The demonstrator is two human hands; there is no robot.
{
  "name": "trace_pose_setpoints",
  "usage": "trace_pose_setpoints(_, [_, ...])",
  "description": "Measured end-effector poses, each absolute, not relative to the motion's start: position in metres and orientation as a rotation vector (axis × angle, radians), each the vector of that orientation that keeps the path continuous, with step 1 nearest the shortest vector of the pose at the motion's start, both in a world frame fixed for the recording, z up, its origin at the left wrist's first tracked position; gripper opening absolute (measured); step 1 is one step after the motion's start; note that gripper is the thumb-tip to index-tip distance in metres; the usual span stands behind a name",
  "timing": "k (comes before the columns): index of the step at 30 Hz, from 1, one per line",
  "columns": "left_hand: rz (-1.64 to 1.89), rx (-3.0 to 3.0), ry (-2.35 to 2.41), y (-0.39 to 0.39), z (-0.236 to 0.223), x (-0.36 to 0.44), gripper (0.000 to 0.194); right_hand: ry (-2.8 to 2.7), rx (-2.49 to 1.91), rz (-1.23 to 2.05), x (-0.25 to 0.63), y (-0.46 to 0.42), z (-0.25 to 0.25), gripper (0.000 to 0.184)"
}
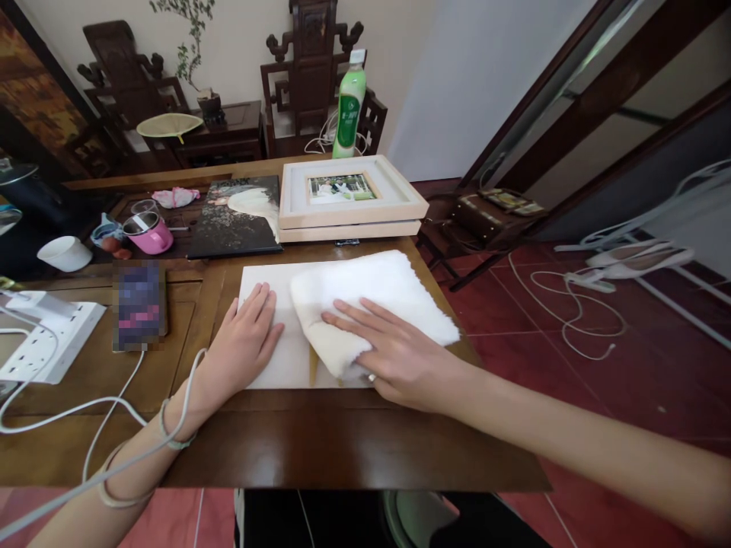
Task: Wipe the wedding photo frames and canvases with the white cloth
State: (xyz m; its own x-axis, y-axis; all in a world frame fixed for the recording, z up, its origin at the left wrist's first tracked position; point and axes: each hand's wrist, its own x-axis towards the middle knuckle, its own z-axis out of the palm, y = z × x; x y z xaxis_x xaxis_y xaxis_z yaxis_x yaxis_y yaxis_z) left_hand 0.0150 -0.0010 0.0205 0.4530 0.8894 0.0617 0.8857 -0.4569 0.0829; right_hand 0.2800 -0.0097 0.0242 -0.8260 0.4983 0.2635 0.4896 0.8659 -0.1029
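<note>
A flat white panel (pixel 274 373) lies on the wooden table near its front edge. Its right part is covered by a fluffy white cloth (pixel 382 278), folded over at the lower left. My right hand (pixel 394 342) presses on the cloth with its fingers stretched across it; whether the thumb side grips an edge is hidden. On the panel's left side my left hand (pixel 245 331) rests flat, fingers stretched forward. A tan mark or strip shows on the panel just below the cloth.
Behind the panel are stacked photo frames (pixel 354 224), a dark photo album (pixel 237 217) and a green bottle (pixel 349 106). Leftward lie a phone (pixel 140 304), a power strip (pixel 62 342), a pink mug (pixel 148 232) and a white cup (pixel 65 253). A white cable (pixel 131 464) crosses my left forearm.
</note>
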Motion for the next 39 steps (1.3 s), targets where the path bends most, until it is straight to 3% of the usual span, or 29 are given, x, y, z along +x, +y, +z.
trace_pose_setpoints(15, [0.123, 2.655, 1.611, -0.001, 0.021, 0.015, 0.054, -2.804, -0.647, -0.044, 0.27, -0.054, 0.035, 0.01])
trace_pose_setpoints(21, [0.128, 2.649, 1.616, 0.0, 0.02, 0.015, 0.054, -2.827, -0.64, 0.034, 0.273, -0.053, 0.04, 0.013])
trace_pose_setpoints(29, [0.146, 2.643, 1.629, -0.001, 0.019, 0.016, 0.054, -2.962, -0.918, 0.208, 0.273, 0.003, 0.049, 0.031])
trace_pose_setpoints(35, [0.163, 2.644, 1.618, 0.0, 0.02, 0.015, 0.053, -2.933, -0.923, 0.113, 0.262, -0.001, 0.041, 0.026])
trace_pose_setpoints(39, [0.148, 2.615, 1.607, 0.0, 0.02, 0.015, 0.052, -2.85, -0.707, 0.058, 0.257, -0.038, 0.036, 0.012])
